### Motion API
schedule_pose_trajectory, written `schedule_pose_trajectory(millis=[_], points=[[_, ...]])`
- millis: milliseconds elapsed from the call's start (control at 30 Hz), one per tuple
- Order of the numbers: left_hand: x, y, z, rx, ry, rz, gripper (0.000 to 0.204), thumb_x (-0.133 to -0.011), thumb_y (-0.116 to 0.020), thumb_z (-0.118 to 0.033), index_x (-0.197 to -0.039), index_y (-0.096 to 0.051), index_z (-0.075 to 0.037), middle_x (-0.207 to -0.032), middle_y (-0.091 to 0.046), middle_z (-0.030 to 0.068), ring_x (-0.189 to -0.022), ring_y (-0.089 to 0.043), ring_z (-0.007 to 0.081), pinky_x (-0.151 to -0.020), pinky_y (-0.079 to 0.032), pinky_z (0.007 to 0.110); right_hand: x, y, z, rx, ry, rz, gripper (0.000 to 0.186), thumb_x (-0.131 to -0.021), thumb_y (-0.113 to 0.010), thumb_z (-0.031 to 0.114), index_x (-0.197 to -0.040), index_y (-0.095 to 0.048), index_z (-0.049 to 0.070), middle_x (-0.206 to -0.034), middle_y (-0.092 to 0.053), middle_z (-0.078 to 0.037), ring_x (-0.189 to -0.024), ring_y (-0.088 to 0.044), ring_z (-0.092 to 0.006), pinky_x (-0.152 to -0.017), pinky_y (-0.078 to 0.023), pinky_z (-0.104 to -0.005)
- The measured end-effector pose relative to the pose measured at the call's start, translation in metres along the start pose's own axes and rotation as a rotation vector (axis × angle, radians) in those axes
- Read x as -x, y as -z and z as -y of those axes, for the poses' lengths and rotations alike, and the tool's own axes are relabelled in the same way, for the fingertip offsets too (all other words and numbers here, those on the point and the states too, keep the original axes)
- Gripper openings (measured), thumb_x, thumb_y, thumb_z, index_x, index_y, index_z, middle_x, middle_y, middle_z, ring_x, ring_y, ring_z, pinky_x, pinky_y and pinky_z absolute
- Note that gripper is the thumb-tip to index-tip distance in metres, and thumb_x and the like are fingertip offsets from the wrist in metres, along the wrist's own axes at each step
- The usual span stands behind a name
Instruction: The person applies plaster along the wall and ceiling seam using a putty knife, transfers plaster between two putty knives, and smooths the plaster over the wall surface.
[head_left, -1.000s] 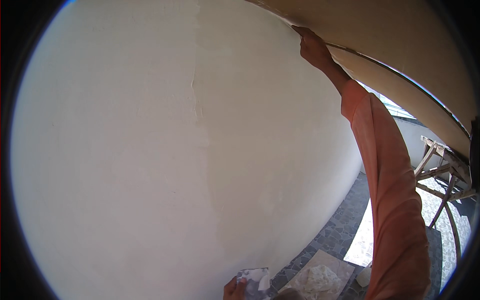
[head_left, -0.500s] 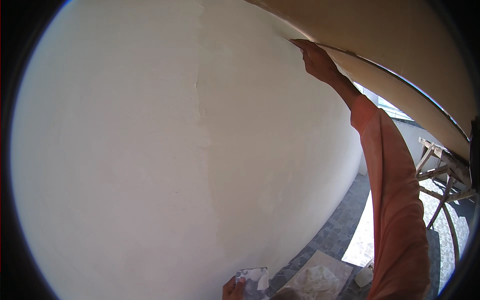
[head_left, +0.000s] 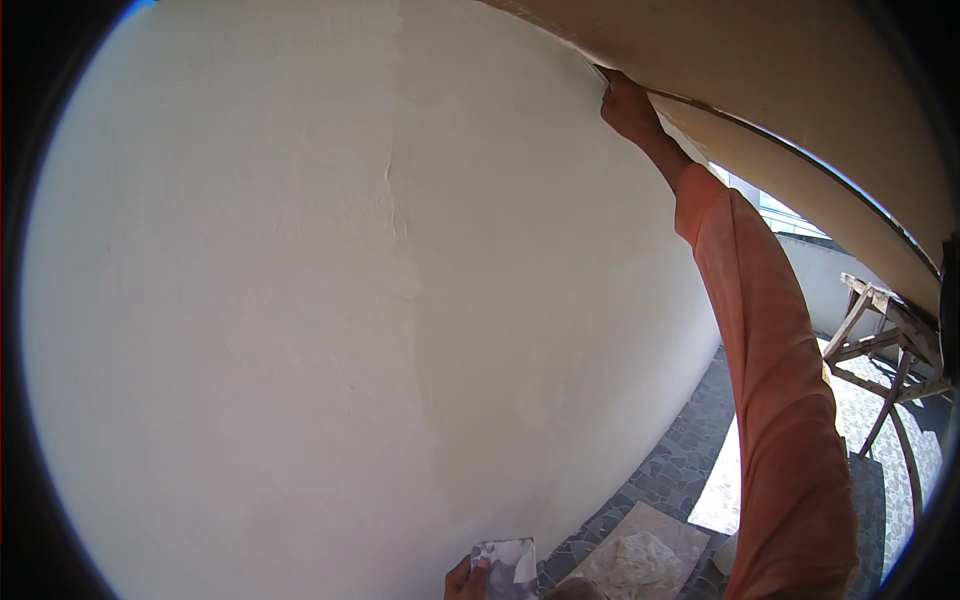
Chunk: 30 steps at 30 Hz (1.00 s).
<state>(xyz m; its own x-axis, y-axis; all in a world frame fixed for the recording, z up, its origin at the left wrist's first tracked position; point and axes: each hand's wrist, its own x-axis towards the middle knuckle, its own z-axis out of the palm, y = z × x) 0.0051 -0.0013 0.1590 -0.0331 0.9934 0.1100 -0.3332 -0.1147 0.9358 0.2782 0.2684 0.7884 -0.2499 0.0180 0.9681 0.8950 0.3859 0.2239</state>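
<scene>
The right hand, reaching up on the far right from a loose orange sleeve, is closed around a thin, flat tool seen almost edge-on. The tool is at the upper right of the broad off-white wall, near the brown overhead panel; whether it presses on the wall I cannot tell. The left hand, low and near, grips a grey rectangular plate smeared with white paste by its left edge, thumb on the face. Both tools look light and stiff, the plate probably slick where smeared, so its bare edge seems the safer hold. Right of it, a soft-looking white mound sits on a pale flat board on the grey stone-patterned floor.
</scene>
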Motion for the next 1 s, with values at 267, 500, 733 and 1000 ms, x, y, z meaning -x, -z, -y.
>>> schedule_pose_trajectory(millis=[267,500,733,1000], points=[[0.005,0.002,0.000,-0.037,-0.010,-0.008,0.032,-0.106,-0.050,-0.021,-0.124,-0.063,0.002,-0.097,-0.061,-0.0041,-0.082,-0.050,0.0050,-0.069,-0.042,0.021,0.018,0.023,-0.001,-0.143,0.079,0.107,0.045,-0.095,-0.045,0.003,-0.138,-0.056,0.009,-0.120,-0.064,-0.020,-0.108,-0.062,-0.0363,-0.095,-0.049,-0.0450],[0.003,-0.004,0.007,-0.009,-0.048,-0.003,0.030,-0.106,-0.051,-0.023,-0.119,-0.065,-0.001,-0.090,-0.060,-0.0054,-0.076,-0.048,0.0039,-0.062,-0.039,0.020,0.005,0.007,-0.014,-0.070,0.145,-0.027,0.048,-0.097,-0.043,0.003,-0.143,-0.051,0.012,-0.126,-0.061,-0.018,-0.112,-0.059,-0.0355,-0.098,-0.048,-0.0445],[0.005,-0.006,0.011,0.015,-0.046,-0.017,0.026,-0.106,-0.051,-0.025,-0.110,-0.066,-0.004,-0.078,-0.050,-0.0099,-0.062,-0.035,0.0019,-0.052,-0.027,0.020,0.031,-0.013,-0.002,-0.058,0.161,-0.023,0.058,-0.091,-0.045,-0.003,-0.147,-0.046,0.012,-0.138,-0.054,-0.015,-0.124,-0.053,-0.0347,-0.104,-0.047,-0.0441],[0.007,-0.009,0.007,0.059,-0.026,0.022,0.031,-0.105,-0.052,-0.020,-0.125,-0.062,0.001,-0.096,-0.060,-0.0049,-0.082,-0.049,0.0045,-0.069,-0.042,0.021,0.062,0.020,0.006,-0.117,0.277,0.123,0.051,-0.093,-0.045,-0.002,-0.143,-0.047,0.007,-0.131,-0.058,-0.018,-0.121,-0.056,-0.0369,-0.105,-0.046,-0.0447]])
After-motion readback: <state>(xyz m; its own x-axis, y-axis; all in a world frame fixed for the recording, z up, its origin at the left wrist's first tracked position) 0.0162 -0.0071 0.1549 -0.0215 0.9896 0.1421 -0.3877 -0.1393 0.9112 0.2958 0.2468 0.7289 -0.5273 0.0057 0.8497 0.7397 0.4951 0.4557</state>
